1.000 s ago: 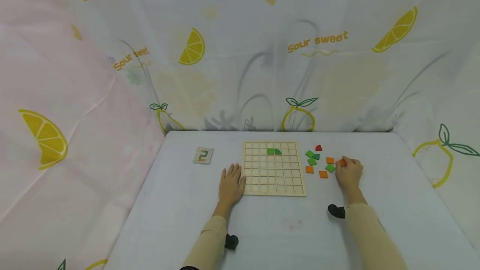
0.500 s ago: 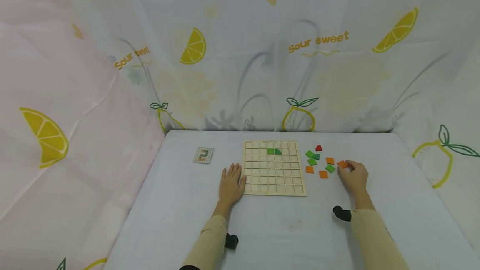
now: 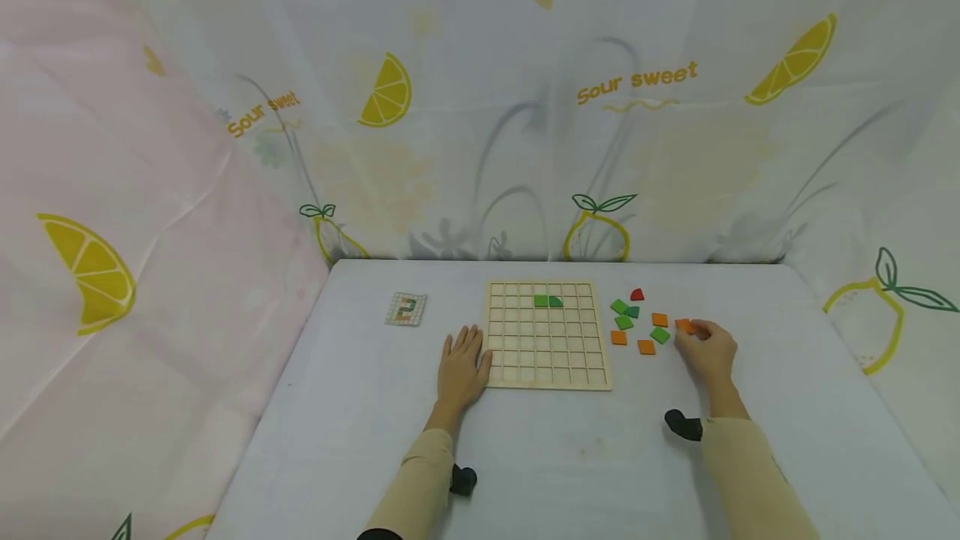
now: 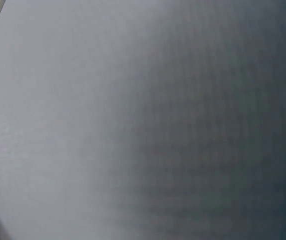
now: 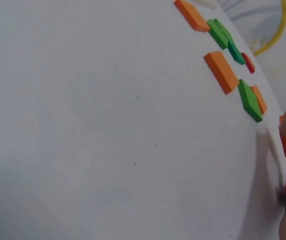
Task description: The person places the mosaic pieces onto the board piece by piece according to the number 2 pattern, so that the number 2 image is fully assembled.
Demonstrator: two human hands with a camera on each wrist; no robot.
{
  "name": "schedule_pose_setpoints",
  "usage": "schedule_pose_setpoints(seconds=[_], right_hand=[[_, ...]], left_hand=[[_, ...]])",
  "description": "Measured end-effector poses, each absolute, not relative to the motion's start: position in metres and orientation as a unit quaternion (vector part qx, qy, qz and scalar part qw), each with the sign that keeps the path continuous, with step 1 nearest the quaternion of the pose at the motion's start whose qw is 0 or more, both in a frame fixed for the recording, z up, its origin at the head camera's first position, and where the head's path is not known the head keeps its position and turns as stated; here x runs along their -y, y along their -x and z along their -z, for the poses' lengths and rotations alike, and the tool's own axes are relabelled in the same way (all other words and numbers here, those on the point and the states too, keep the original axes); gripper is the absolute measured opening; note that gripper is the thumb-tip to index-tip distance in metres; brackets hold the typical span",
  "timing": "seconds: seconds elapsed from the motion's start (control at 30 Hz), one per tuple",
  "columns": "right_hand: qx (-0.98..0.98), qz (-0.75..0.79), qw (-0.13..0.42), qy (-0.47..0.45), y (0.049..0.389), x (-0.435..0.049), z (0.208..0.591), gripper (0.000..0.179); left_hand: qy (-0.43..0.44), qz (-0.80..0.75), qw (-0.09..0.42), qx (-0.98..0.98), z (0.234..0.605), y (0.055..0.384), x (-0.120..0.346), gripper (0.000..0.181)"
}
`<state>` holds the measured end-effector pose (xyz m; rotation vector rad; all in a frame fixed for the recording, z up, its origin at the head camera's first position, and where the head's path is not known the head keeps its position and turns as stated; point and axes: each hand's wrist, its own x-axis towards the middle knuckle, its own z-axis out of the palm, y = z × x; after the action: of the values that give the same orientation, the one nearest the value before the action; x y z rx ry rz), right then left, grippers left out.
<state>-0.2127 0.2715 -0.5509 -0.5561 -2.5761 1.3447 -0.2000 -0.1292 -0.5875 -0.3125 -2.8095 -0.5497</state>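
A wooden grid board (image 3: 547,357) lies on the table. Two tiles sit in its upper cells: a green square (image 3: 541,301) and a darker green quarter-round (image 3: 556,302). My left hand (image 3: 461,369) rests flat at the board's left side, its thumb by the edge. Off to the right, my right hand (image 3: 708,350) pinches an orange square tile (image 3: 684,326) between thumb and fingers. The right wrist view catches the thumb against that orange tile (image 5: 285,140). Only white, blurred surface shows in the left wrist view, without the hand.
Several loose tiles lie between board and right hand: orange (image 3: 647,347) and green squares (image 3: 660,335), a teal one (image 3: 633,312) and a red quarter-round (image 3: 637,295). A small pattern card (image 3: 406,309) lies left of the board. Printed cloth (image 3: 480,148) hangs behind the table.
My right hand has shifted slightly to the right, so more of the orange tile at its fingertips shows. The left hand and the board's tiles have stayed put.
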Motion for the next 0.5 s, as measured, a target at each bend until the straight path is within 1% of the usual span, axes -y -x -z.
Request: schedule_pose_setpoints(seconds=[0.1, 0.27, 0.37, 0.5], right_hand=[[0.861, -0.468, 0.111, 0.167, 0.218, -0.261, 0.548, 0.039], [0.858, -0.485, 0.135, 0.097, 0.234, -0.234, 0.539, 0.033], [0.859, -0.494, 0.122, 0.06, 0.245, -0.218, 0.536, 0.032], [0.855, -0.511, 0.089, 0.013, 0.255, -0.198, 0.537, 0.032]], left_hand=[[0.109, 0.185, 0.133, 0.968, 0.587, 0.201, 0.13, 0.047], [0.108, 0.182, 0.138, 0.968, 0.586, 0.201, 0.131, 0.047], [0.111, 0.177, 0.142, 0.968, 0.585, 0.2, 0.131, 0.046], [0.116, 0.173, 0.152, 0.966, 0.585, 0.199, 0.129, 0.045]])
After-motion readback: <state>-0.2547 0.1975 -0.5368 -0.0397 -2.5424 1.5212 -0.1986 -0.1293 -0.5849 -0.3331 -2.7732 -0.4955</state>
